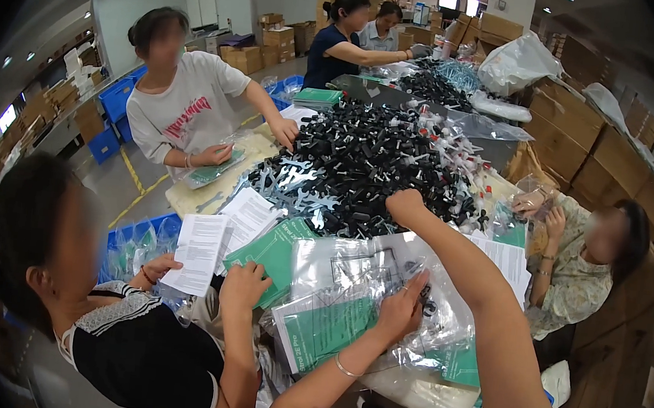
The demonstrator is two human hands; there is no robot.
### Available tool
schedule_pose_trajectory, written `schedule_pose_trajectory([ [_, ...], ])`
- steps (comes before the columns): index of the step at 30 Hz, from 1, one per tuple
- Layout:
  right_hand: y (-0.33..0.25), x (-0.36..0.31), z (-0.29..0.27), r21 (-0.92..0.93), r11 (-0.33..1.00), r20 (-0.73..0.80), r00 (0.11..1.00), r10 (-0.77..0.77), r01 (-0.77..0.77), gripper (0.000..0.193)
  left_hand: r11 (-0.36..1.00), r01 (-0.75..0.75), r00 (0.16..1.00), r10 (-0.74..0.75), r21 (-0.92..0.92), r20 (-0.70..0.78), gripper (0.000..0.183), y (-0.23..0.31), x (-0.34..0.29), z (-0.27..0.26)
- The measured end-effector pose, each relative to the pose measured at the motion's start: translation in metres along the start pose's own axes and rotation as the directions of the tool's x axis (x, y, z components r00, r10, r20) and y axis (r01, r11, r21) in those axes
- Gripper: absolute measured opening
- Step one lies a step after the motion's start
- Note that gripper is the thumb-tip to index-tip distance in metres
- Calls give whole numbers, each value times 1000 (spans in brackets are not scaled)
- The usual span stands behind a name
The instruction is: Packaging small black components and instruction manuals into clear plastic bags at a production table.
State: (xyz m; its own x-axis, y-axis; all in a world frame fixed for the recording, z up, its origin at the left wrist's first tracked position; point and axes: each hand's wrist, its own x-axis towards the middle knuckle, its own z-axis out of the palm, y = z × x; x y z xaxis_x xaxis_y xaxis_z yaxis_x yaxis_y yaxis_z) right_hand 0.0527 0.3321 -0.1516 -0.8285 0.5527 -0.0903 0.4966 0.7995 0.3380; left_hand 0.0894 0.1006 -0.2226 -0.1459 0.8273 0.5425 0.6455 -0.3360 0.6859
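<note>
My left hand (402, 307), with a bracelet at the wrist, is closed on a clear plastic bag (441, 327). Small black parts (428, 294) show through the film beside its fingers. Under and around the bag lie green booklets (345, 337), some inside clear plastic. My right arm stretches across to the near edge of a large heap of black plastic parts with metal studs (364, 152). There my right hand (406, 207) is curled, and whatever its fingers hold is hidden. Flat silver wrenches (297, 185) lie at the heap's left side.
At my left a person (129, 342) holds a printed sheet (198, 250) and touches a green booklet. Another person (186, 102) stands across at the far left, and one (584, 263) works at the right. Cardboard boxes (567, 122) stack up behind the table.
</note>
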Motion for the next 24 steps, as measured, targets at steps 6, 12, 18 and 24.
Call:
schedule_pose_trajectory([
  [6,14,-26,3,174,983,-139,986,90,-66,22,997,-77,993,74,-26,-96,65,-4,1,4],
  [12,48,-50,8,790,605,-208,887,413,-97,27,993,-3,999,-3,-120,-52,61,1,9,3],
  [18,-47,-154,-57,770,-638,110,990,87,-30,19,601,546,829,-485,-584,278,48,-21,15,-11],
  [24,-53,-209,-19,635,-765,148,989,-17,-109,20,668,476,865,-475,-573,165,49,16,41,-64],
])
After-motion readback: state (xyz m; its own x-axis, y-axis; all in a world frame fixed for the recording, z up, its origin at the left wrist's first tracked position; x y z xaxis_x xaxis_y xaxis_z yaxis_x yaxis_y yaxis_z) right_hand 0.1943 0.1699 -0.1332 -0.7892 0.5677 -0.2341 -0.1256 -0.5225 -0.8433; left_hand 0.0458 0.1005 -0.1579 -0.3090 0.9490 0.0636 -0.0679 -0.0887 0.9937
